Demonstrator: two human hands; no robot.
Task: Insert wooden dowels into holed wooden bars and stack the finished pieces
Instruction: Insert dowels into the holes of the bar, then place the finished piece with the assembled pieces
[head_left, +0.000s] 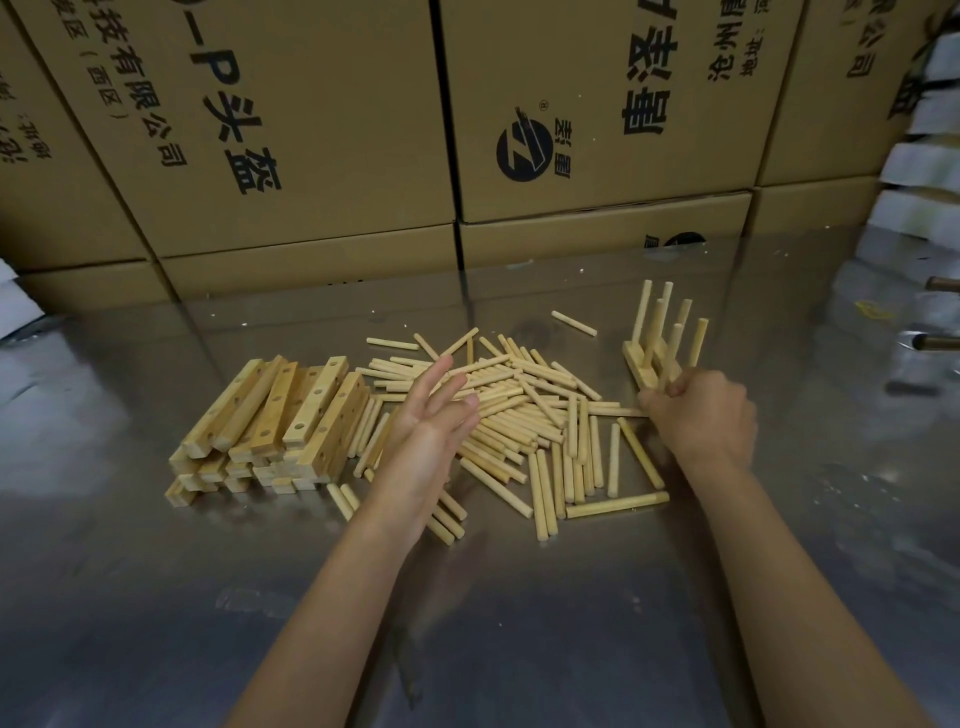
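Head view: sealed cartons (322, 119) wall off the far edge of the table (519, 623) from 10 to 2 o'clock, contents unseen. Bars (270, 415) sit piled at 9 o'clock, holes showing on their upper faces, and just beside them loose dowels (524, 415) sprawl across the centre. One stray dowel (573, 322) lies apart at 12 o'clock. Finished pieces (657, 338) stand at 2 o'clock, dowels upright in bars. Bare steel runs wide along the near edge at 6 o'clock and off to 3 o'clock, where white packs (930, 135) are stacked at the right border.

Left hand (431, 421) hovers over the dowel heap, fingers (434, 376) straight and close together, holding nothing. Right hand (701, 410) is at the foot of the finished pieces, fingers curled round the lower end of an upright dowel, knuckles toward the camera.
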